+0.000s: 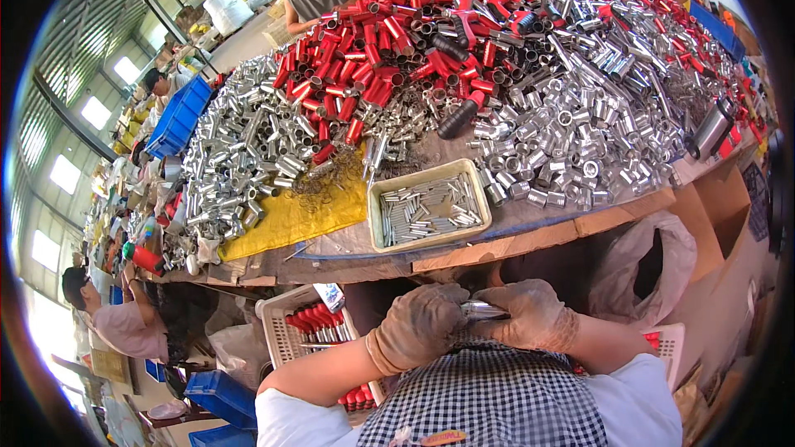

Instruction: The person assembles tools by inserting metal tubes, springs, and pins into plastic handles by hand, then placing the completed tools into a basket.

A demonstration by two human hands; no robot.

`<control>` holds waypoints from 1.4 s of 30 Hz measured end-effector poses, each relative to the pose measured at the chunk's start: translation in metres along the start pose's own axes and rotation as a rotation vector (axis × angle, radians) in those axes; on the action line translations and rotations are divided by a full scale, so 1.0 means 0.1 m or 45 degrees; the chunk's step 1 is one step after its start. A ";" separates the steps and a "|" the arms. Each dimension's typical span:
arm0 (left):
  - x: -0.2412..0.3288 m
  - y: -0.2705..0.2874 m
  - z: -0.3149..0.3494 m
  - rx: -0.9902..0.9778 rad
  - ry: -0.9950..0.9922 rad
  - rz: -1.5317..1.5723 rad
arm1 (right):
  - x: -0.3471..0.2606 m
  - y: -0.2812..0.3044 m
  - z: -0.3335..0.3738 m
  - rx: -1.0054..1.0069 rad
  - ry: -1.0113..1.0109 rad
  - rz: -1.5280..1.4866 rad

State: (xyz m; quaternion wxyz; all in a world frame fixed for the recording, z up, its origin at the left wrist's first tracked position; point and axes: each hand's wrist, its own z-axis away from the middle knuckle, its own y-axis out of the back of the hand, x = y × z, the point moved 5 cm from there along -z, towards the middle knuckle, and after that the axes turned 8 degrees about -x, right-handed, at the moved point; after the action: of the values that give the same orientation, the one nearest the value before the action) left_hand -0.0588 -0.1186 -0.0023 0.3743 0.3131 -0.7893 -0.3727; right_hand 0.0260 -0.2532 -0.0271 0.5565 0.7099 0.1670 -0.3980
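My left hand [421, 327] and my right hand [528, 314], both in worn grey-brown gloves, meet in front of my checked apron. Both are closed around a shiny silver metal tube [483, 310]; its ends are hidden in the gloves. Just beyond, at the table's near edge, a cream plastic tray [482, 230] holds many thin metal pins. Heaps of silver metal sleeves [571, 145] and red tubes [373, 50] cover the table behind it. Left of my left arm, a white crate [273, 323] contains red-handled tools with silver shafts [319, 323].
Yellow sheeting [290, 219] lies under the left part of the heap. Blue bins [180, 116] stand at the far left, and more blue crates [219, 397] sit low on the left. An open cardboard box [712, 215] and a white sack [654, 273] are at right. Other people work around the table.
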 end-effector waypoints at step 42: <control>0.09 -0.11 0.01 -0.345 0.257 -0.495 | -0.12 -0.04 -0.11 0.042 0.074 0.344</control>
State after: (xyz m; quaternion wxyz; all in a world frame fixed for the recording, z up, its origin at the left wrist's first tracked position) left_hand -0.0619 -0.1309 -0.0085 0.4110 0.4417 -0.6157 -0.5069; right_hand 0.0195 -0.2394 -0.0203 0.5883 0.7461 0.0796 -0.3014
